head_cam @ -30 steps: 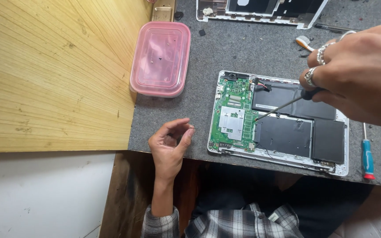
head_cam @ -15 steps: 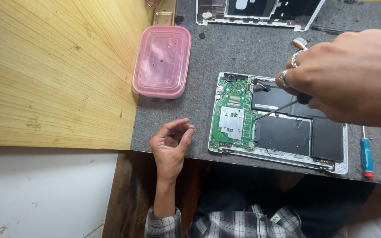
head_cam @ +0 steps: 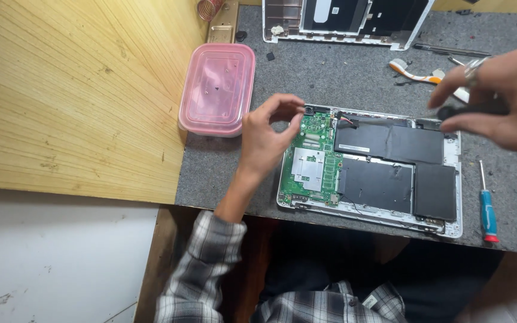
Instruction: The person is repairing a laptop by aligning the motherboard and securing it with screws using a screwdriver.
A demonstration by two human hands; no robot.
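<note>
An opened white laptop base [head_cam: 453,224] lies on a grey mat, showing a green circuit board [head_cam: 312,161] and black battery cells [head_cam: 390,179]. My left hand [head_cam: 264,137] hovers at the laptop's top left corner, thumb and forefinger pinched close together. Whether something tiny sits between them is too small to see. My right hand [head_cam: 504,96], wearing rings and blurred, is raised over the laptop's top right corner. It grips the black handle of a screwdriver [head_cam: 471,110].
A pink lidded plastic box [head_cam: 218,87] sits left of the laptop by a wooden panel [head_cam: 73,90]. A blue and red screwdriver [head_cam: 487,206] lies to the right. An orange and white brush [head_cam: 414,72] and another white laptop shell [head_cam: 345,18] lie further back.
My left hand rose from the mat's front edge to the laptop's top left corner and pinched. My right hand lifted the screwdriver away from the board, up and to the right.
</note>
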